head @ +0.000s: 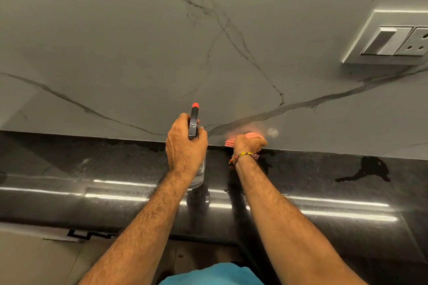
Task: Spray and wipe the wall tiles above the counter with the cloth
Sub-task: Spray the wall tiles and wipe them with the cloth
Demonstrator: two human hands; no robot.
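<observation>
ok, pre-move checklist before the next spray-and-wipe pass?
1. Spray bottle gripped by the left hand: ok.
2. Red nozzle aimed at the wall tiles: ok.
3. Pink cloth held by the right hand against the tiles: ok.
4. Liquid left in the bottle: cannot tell.
5. Socket plate out of the spray line: ok, off to the right.
6. Counter dry: not ok, puddle at right.

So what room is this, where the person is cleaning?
Most likely a kitchen. A shiny black counter runs along a wall of marble-look wall tiles, with a switch and socket plate fixed just above it. The left hand grips a spray bottle; the right hand presses a pink cloth against the tiles.
</observation>
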